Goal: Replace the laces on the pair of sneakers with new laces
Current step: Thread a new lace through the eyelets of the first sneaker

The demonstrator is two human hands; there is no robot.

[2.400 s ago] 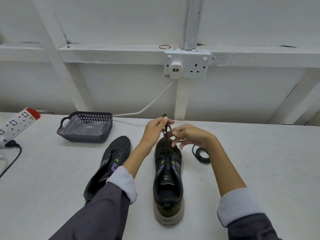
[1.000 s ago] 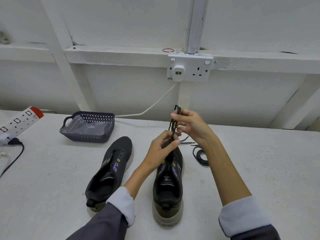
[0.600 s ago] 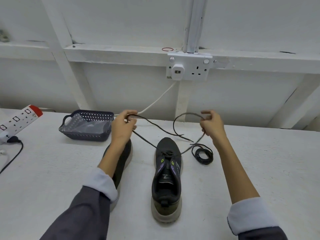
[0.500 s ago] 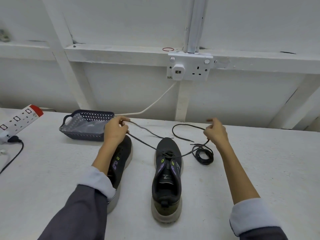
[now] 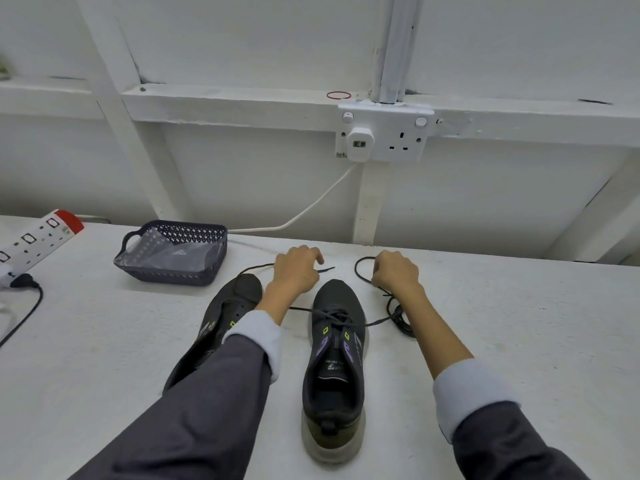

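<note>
Two black sneakers stand toes-away on the white table point(image 5: 519, 323). The right sneaker point(image 5: 337, 362) has a black lace point(image 5: 300, 309) through its front eyelets, one end running out to each side. The left sneaker point(image 5: 228, 306) shows bare eyelets and is partly covered by my left forearm. My left hand point(image 5: 298, 271) rests just past the toes with fingers curled over the left lace end, whose tip pokes out to the right. My right hand point(image 5: 394, 273) grips the right end, which loops out to its left. A coiled black lace point(image 5: 401, 320) lies by my right wrist.
A dark plastic basket point(image 5: 166, 277) holding a clear bag sits at the back left. A white power strip point(image 5: 38, 237) and a black cable point(image 5: 24, 317) lie at the left edge. A wall socket point(image 5: 384, 135) with a white cord point(image 5: 311, 209) is behind.
Both hands pulled the lace ends apart from above the shoe, then came down to the table and back toward the right sneaker's toe. The lace now lies slack on the table.
</note>
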